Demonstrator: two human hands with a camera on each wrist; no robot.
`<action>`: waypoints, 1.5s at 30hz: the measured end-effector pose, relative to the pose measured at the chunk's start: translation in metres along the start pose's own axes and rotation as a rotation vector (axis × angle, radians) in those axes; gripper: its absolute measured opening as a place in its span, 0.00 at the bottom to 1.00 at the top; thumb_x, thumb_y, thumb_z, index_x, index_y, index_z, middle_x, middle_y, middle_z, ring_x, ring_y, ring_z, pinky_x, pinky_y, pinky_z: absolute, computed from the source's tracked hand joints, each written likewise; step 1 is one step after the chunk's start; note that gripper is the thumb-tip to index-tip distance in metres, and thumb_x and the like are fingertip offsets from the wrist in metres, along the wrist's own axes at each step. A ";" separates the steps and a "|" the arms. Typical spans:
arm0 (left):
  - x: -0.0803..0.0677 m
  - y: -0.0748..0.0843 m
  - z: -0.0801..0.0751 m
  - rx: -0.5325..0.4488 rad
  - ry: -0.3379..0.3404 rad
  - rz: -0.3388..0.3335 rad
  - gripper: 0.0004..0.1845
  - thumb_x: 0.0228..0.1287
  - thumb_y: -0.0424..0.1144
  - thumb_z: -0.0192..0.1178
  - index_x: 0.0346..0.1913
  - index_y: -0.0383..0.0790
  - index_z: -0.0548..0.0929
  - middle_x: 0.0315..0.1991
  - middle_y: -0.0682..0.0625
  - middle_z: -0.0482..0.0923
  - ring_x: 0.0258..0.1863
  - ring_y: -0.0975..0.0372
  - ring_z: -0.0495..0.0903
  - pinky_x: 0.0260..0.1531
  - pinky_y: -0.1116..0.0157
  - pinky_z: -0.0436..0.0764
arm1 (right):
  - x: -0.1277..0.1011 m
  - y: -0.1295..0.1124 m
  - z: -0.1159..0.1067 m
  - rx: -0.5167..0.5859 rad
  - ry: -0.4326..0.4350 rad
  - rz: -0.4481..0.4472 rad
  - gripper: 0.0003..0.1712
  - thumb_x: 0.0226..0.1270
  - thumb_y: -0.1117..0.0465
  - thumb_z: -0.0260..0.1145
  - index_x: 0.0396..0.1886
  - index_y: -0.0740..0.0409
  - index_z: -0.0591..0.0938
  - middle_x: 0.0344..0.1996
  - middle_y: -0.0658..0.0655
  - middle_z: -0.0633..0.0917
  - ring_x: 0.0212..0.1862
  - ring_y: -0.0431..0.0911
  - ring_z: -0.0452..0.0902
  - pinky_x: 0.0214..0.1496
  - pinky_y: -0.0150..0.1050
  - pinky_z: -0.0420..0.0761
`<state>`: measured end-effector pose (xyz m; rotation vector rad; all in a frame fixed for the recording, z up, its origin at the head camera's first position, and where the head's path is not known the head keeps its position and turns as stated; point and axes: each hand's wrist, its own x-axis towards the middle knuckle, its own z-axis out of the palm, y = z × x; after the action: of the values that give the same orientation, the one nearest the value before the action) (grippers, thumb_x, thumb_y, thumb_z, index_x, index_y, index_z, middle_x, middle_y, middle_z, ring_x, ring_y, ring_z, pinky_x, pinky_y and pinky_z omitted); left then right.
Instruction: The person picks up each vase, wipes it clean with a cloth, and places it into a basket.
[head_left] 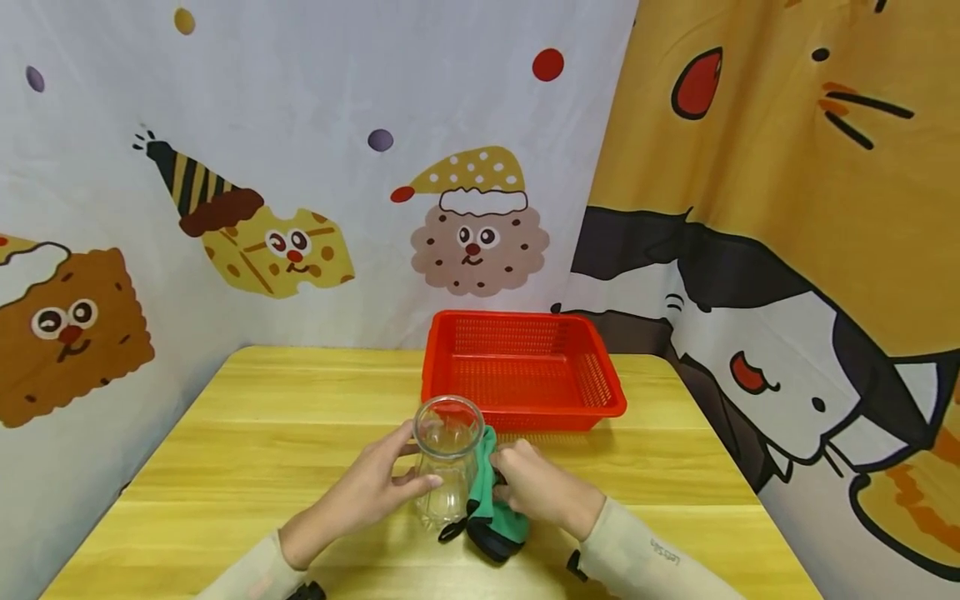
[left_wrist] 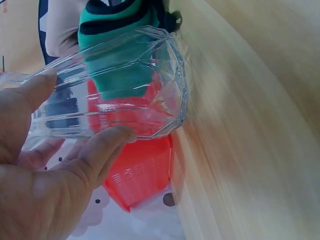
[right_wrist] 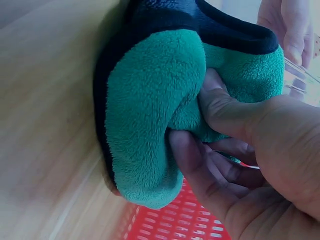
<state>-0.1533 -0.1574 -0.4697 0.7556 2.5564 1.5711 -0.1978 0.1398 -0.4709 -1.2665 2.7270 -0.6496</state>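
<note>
Nearest to where I stand, two pale-sleeved forearms come in over the front edge of the yellow wooden tabletop (head_left: 247,433). Between them stands a clear faceted glass jar (head_left: 447,462), upright on the wood with its round mouth open to the ceiling. The person's left hand (head_left: 367,492) wraps it from the left side: thumb on the near face, fingers curled round the far side, so that grip is clamped on the glass. The left wrist view shows the same hold from below, thumb and fingers (left_wrist: 107,145) pressed against the ribbed wall of the jar (left_wrist: 125,85).

Just to the right of the jar, touching its side, is a green fleece cloth with a black trim (head_left: 491,500), bunched up and reaching from the tabletop to about the jar's shoulder. The right hand (head_left: 536,487) grips it, fingers and thumb dug into the folds; in the right wrist view the thumb (right_wrist: 220,107) sinks into the green pile of the cloth (right_wrist: 150,115) and the black edge runs along the top. A black loop of the trim lies on the wood in front of the jar.

Beyond the hands, near the back of the tabletop, sits a red perforated plastic basket (head_left: 525,408), its front rim just behind the jar. Behind that hangs a cartoon-printed backdrop (head_left: 300,125) with biscuit faces.
</note>
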 end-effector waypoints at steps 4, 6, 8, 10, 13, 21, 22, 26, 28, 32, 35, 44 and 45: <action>-0.002 0.001 0.000 0.010 0.003 0.008 0.38 0.82 0.46 0.77 0.87 0.49 0.72 0.79 0.36 0.82 0.74 0.30 0.84 0.62 0.50 0.98 | 0.000 0.001 0.003 0.012 -0.004 0.003 0.11 0.71 0.70 0.85 0.36 0.56 0.89 0.29 0.48 0.89 0.34 0.26 0.77 0.28 0.19 0.80; -0.002 0.002 0.000 0.008 0.006 0.009 0.38 0.82 0.46 0.77 0.86 0.48 0.72 0.79 0.35 0.82 0.74 0.30 0.84 0.62 0.50 0.98 | 0.000 0.001 0.003 0.017 -0.004 0.002 0.11 0.71 0.70 0.85 0.35 0.56 0.89 0.29 0.48 0.89 0.34 0.26 0.77 0.28 0.19 0.80; -0.003 0.003 0.000 0.009 0.009 0.008 0.38 0.82 0.45 0.77 0.86 0.48 0.72 0.79 0.35 0.82 0.74 0.29 0.84 0.61 0.50 0.98 | 0.001 0.002 0.003 0.017 -0.003 -0.002 0.12 0.71 0.69 0.86 0.35 0.56 0.88 0.29 0.48 0.89 0.34 0.26 0.76 0.28 0.19 0.79; -0.003 0.004 0.000 0.010 0.012 0.006 0.38 0.82 0.45 0.77 0.86 0.48 0.72 0.79 0.35 0.82 0.74 0.30 0.84 0.61 0.51 0.98 | 0.000 0.003 0.003 0.023 0.001 -0.007 0.12 0.70 0.69 0.86 0.35 0.56 0.89 0.29 0.48 0.90 0.34 0.26 0.76 0.28 0.19 0.79; -0.003 0.004 0.000 0.017 0.014 0.005 0.38 0.82 0.45 0.77 0.86 0.47 0.73 0.79 0.36 0.83 0.74 0.30 0.85 0.61 0.52 0.99 | -0.001 0.004 0.004 0.045 0.007 -0.006 0.13 0.70 0.70 0.86 0.35 0.55 0.88 0.29 0.47 0.89 0.33 0.26 0.75 0.29 0.20 0.79; -0.001 0.002 -0.001 0.016 0.004 0.015 0.37 0.82 0.44 0.76 0.86 0.47 0.72 0.78 0.35 0.83 0.74 0.32 0.85 0.60 0.51 0.99 | -0.003 0.007 0.005 0.121 0.017 0.034 0.16 0.71 0.73 0.83 0.31 0.53 0.85 0.26 0.43 0.83 0.30 0.26 0.70 0.26 0.22 0.75; -0.001 0.002 -0.001 0.016 0.005 0.015 0.38 0.82 0.44 0.76 0.86 0.47 0.72 0.78 0.35 0.83 0.74 0.32 0.85 0.60 0.51 0.99 | -0.003 0.007 0.005 0.125 0.017 0.036 0.16 0.71 0.73 0.83 0.31 0.53 0.85 0.26 0.43 0.82 0.30 0.26 0.70 0.26 0.22 0.76; -0.002 0.001 -0.001 0.020 0.010 0.016 0.38 0.82 0.46 0.76 0.86 0.47 0.72 0.78 0.35 0.83 0.74 0.31 0.85 0.61 0.52 0.99 | -0.003 0.008 0.006 0.136 0.019 0.046 0.17 0.73 0.73 0.82 0.30 0.52 0.84 0.25 0.42 0.80 0.29 0.26 0.70 0.25 0.22 0.75; -0.001 0.000 0.000 0.021 0.014 0.013 0.38 0.82 0.46 0.77 0.86 0.49 0.73 0.78 0.36 0.83 0.74 0.32 0.85 0.61 0.53 0.99 | -0.004 0.008 0.006 0.145 0.024 0.045 0.18 0.73 0.73 0.82 0.29 0.52 0.84 0.25 0.42 0.79 0.28 0.26 0.69 0.25 0.22 0.74; 0.000 -0.001 0.001 0.022 0.015 0.013 0.38 0.82 0.46 0.77 0.86 0.49 0.73 0.78 0.37 0.83 0.74 0.32 0.86 0.61 0.54 0.98 | -0.005 0.010 0.007 0.153 0.038 0.037 0.18 0.73 0.73 0.81 0.29 0.51 0.85 0.25 0.41 0.79 0.28 0.26 0.69 0.24 0.21 0.74; 0.000 -0.001 0.001 0.022 0.011 0.021 0.38 0.82 0.46 0.77 0.86 0.48 0.73 0.78 0.36 0.83 0.74 0.32 0.86 0.61 0.55 0.98 | -0.006 0.012 0.009 0.143 0.056 0.027 0.19 0.73 0.73 0.82 0.27 0.51 0.84 0.25 0.40 0.77 0.28 0.26 0.68 0.24 0.21 0.72; -0.001 0.001 0.001 0.023 0.015 0.024 0.38 0.82 0.46 0.77 0.86 0.47 0.73 0.78 0.35 0.83 0.73 0.32 0.86 0.60 0.54 0.99 | -0.009 0.013 0.011 0.147 0.131 -0.008 0.21 0.71 0.72 0.82 0.25 0.50 0.82 0.24 0.40 0.69 0.27 0.26 0.62 0.25 0.19 0.61; -0.002 0.001 0.000 0.021 0.015 0.022 0.38 0.82 0.46 0.77 0.87 0.48 0.72 0.78 0.35 0.83 0.74 0.32 0.86 0.60 0.54 0.99 | -0.009 0.013 0.011 0.145 0.140 -0.011 0.21 0.71 0.72 0.83 0.25 0.50 0.82 0.24 0.40 0.70 0.28 0.26 0.62 0.25 0.19 0.61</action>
<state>-0.1514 -0.1574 -0.4695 0.7802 2.5875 1.5649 -0.1987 0.1505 -0.4869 -1.2479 2.7224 -0.9530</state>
